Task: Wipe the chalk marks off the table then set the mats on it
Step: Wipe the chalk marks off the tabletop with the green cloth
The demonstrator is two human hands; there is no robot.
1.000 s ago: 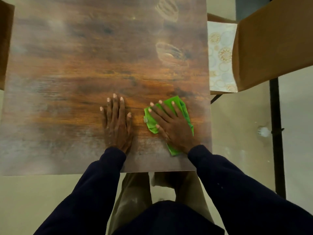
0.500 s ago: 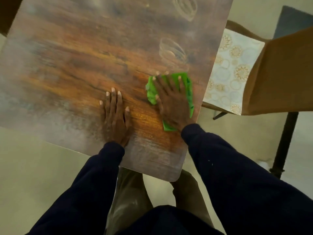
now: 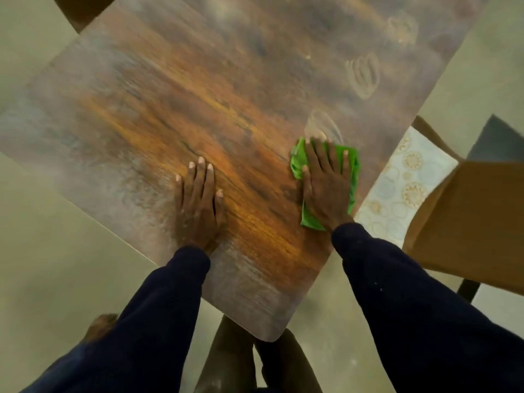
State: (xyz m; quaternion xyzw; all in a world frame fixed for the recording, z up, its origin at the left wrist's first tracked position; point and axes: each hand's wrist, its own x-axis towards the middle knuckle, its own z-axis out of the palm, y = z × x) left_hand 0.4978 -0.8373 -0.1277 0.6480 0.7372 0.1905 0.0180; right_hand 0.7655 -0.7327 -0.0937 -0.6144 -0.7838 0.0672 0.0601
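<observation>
- Here, the right hand [image 3: 326, 188] is laid flat on a green cloth [image 3: 354, 171], with its fingers straight and spread. The cloth is pressed onto the table [image 3: 141, 131] close to the table's right edge.
- Only the edges of the cloth are seen around that hand: a fold beside the thumb, a strip past the little finger, and a tail under the wrist that points toward the table's near corner.
- The left hand [image 3: 198, 205] is laid palm down on the bare table, fingers straight and close together, and nothing is held in it. It is placed nearer the table's middle, well apart from the cloth.
- Three chalk marks are seen along the right part of the table.
- The nearest chalk mark [image 3: 323, 123], a pale oval scribble, is met by the far edge of the cloth and by the tips of the right hand's fingers.
- The second chalk mark [image 3: 364, 78] is set farther up the table, apart from the cloth, and the third chalk mark [image 3: 402, 28] lies toward the table's far right corner.
- A patterned mat [image 3: 397, 188] is seen off the table, on the seat of a chair [image 3: 467, 217] just beside the table's right edge, and it is partly hidden by the chair's brown back.
- Both forearms are covered by dark sleeves [image 3: 158, 307].
</observation>
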